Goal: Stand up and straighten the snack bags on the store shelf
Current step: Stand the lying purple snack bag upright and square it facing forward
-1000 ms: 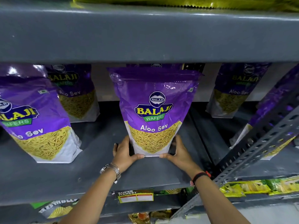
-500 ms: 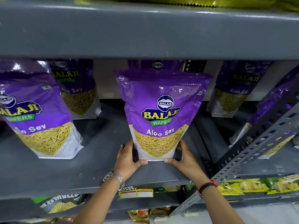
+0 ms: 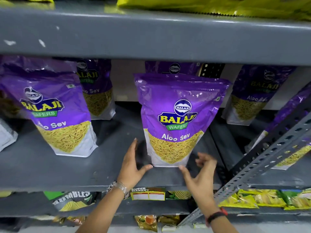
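Observation:
A purple Balaji Aloo Sev bag (image 3: 178, 118) stands upright at the middle of the grey shelf (image 3: 84, 169), facing forward. My left hand (image 3: 133, 163) is just left of its base, fingers straight and apart from the bag, thumb tip at its lower left corner. Blurred, with spread fingers, my right hand (image 3: 200, 174) hovers off the bag's lower right corner. Another bag (image 3: 55, 111) stands upright to the left. More of the same bags stand at the back: one left (image 3: 97, 95), one behind the middle bag (image 3: 170, 68), one right (image 3: 252, 96).
The shelf above (image 3: 151, 36) hangs low over the bags. A perforated grey upright (image 3: 269, 157) slants across the right side, with a tilted purple bag (image 3: 289, 111) behind it. A price tag (image 3: 148, 194) sits on the shelf edge. Yellow and green packets (image 3: 252, 198) lie on the lower shelf.
Both hands held the middle bag's base before. They have now come off it, the right hand pulling back and opening. The bag stays standing.

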{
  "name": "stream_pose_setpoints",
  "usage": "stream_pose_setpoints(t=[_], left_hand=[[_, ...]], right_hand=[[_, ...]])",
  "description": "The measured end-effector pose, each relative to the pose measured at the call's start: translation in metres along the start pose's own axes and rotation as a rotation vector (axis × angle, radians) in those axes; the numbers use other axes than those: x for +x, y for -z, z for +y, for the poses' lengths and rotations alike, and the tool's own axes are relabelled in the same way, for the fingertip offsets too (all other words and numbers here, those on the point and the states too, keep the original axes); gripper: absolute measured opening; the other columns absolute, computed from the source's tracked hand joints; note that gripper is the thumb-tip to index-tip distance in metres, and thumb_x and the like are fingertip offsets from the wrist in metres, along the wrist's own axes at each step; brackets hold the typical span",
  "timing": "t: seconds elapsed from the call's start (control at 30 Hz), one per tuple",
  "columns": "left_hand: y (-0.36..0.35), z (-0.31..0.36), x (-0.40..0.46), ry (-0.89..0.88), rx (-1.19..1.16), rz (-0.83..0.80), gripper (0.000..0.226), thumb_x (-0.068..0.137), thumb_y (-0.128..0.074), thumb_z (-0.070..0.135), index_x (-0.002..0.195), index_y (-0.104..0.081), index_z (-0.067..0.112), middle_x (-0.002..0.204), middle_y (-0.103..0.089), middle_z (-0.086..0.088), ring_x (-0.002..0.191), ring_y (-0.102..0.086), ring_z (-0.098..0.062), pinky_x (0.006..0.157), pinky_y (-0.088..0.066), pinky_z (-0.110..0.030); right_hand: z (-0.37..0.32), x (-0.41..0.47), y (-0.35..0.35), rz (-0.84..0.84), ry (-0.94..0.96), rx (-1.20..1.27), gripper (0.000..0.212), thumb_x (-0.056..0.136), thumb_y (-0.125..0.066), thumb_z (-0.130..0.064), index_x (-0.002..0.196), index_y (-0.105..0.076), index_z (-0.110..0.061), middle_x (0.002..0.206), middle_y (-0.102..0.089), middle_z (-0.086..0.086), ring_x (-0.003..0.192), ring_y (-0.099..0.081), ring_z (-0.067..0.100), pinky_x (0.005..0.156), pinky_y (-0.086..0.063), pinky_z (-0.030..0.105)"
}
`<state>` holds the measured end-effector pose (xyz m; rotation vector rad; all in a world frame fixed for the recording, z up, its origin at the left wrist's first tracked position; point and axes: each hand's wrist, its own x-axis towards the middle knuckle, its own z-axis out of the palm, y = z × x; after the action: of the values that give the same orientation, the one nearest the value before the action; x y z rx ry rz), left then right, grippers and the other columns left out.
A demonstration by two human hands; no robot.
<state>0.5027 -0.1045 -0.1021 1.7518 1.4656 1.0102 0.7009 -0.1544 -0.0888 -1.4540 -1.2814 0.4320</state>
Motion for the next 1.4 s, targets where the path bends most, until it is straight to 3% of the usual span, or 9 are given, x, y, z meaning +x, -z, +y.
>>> stream_pose_setpoints(t=[0.13, 0.3, 0.43, 0.57, 0.7, 0.83, 1.03, 1.17, 1.4], left_hand=[[0.052, -0.024, -0.013, 0.0, 0.139, 0.353, 0.067, 0.071, -0.055, 0.039, 0.124, -0.041, 0.001, 0.126, -0.052, -0.021, 0.117, -0.043, -0.022, 0.101, -0.029, -0.03], [0.141, -0.069, -0.027, 0.161, 0.155, 0.658, 0.066, 0.071, -0.06, 0.034, 0.122, -0.039, -0.003, 0.121, -0.042, -0.034, 0.117, -0.038, -0.04, 0.1, -0.029, -0.045], [0.203, -0.109, -0.012, 0.281, -0.006, 0.378, 0.092, 0.069, -0.071, 0.004, 0.138, -0.01, 0.01, 0.15, -0.016, -0.015, 0.138, -0.021, -0.031, 0.111, -0.02, -0.033], [0.231, -0.114, 0.016, 0.194, -0.094, -0.074, 0.122, 0.042, -0.077, 0.051, 0.135, -0.006, 0.019, 0.129, -0.032, 0.017, 0.115, -0.036, 0.02, 0.094, -0.028, 0.001], [0.233, -0.131, 0.026, 0.267, 0.038, -0.05, 0.101, 0.04, -0.063, 0.057, 0.128, -0.034, 0.017, 0.117, -0.049, 0.005, 0.121, -0.046, -0.025, 0.105, -0.036, -0.046], [0.224, -0.123, 0.008, 0.267, 0.023, -0.026, 0.091, 0.037, -0.061, 0.059, 0.114, -0.044, 0.014, 0.118, -0.059, -0.009, 0.113, -0.052, -0.028, 0.091, -0.043, -0.039], [0.219, -0.116, -0.01, 0.181, 0.183, 0.003, 0.084, 0.049, -0.073, 0.049, 0.116, -0.045, 0.009, 0.116, -0.062, -0.014, 0.11, -0.052, -0.035, 0.094, -0.041, -0.044], [0.218, -0.121, -0.009, 0.165, 0.242, 0.03, 0.064, 0.063, -0.077, 0.027, 0.118, -0.048, 0.009, 0.115, -0.064, -0.015, 0.107, -0.053, -0.035, 0.103, -0.033, -0.052], [0.218, -0.127, -0.011, 0.189, 0.211, 0.039, 0.063, 0.057, -0.081, 0.031, 0.109, -0.054, 0.009, 0.108, -0.067, -0.013, 0.101, -0.058, -0.033, 0.091, -0.046, -0.045]], right_hand=[[-0.032, -0.026, -0.049, -0.371, 0.184, 0.015, 0.021, 0.08, -0.054, -0.031, 0.099, -0.044, -0.032, 0.088, -0.041, -0.021, 0.09, -0.045, -0.011, 0.081, -0.035, 0.003], [-0.057, -0.021, -0.15, -0.638, 0.028, 0.069, 0.043, 0.085, -0.054, -0.023, 0.126, -0.041, -0.021, 0.119, -0.05, -0.01, 0.109, -0.046, -0.007, 0.103, -0.038, 0.03], [-0.072, -0.011, -0.216, -0.755, -0.048, -0.021, 0.087, 0.074, -0.071, -0.028, 0.141, -0.018, -0.007, 0.15, -0.026, 0.009, 0.139, -0.025, 0.02, 0.116, -0.021, 0.033], [-0.088, -0.006, -0.255, -0.665, -0.061, -0.045, 0.107, 0.049, -0.079, -0.05, 0.136, -0.027, -0.019, 0.143, -0.042, 0.003, 0.131, -0.037, 0.021, 0.111, -0.031, 0.044], [-0.096, -0.013, -0.258, -0.597, -0.07, -0.051, 0.081, 0.06, -0.08, -0.027, 0.128, -0.037, -0.021, 0.124, -0.055, -0.004, 0.118, -0.05, 0.019, 0.101, -0.04, 0.028], [-0.098, -0.027, -0.241, -0.605, -0.107, -0.035, 0.069, 0.071, -0.075, -0.015, 0.128, -0.037, -0.016, 0.118, -0.049, -0.008, 0.11, -0.047, 0.007, 0.075, -0.031, -0.007], [-0.097, -0.045, -0.229, -0.564, -0.129, -0.069, 0.074, 0.066, -0.078, -0.024, 0.125, -0.034, -0.033, 0.126, -0.047, -0.008, 0.116, -0.044, 0.006, 0.081, -0.032, -0.004], [-0.102, -0.051, -0.229, -0.471, -0.087, -0.207, 0.066, 0.066, -0.076, -0.029, 0.123, -0.042, -0.022, 0.124, -0.057, -0.002, 0.116, -0.048, 0.021, 0.096, -0.04, 0.034], [-0.103, -0.05, -0.227, -0.493, -0.147, -0.21, 0.062, 0.071, -0.073, -0.023, 0.124, -0.042, -0.018, 0.129, -0.056, 0.004, 0.123, -0.042, 0.031, 0.107, -0.033, 0.041]])
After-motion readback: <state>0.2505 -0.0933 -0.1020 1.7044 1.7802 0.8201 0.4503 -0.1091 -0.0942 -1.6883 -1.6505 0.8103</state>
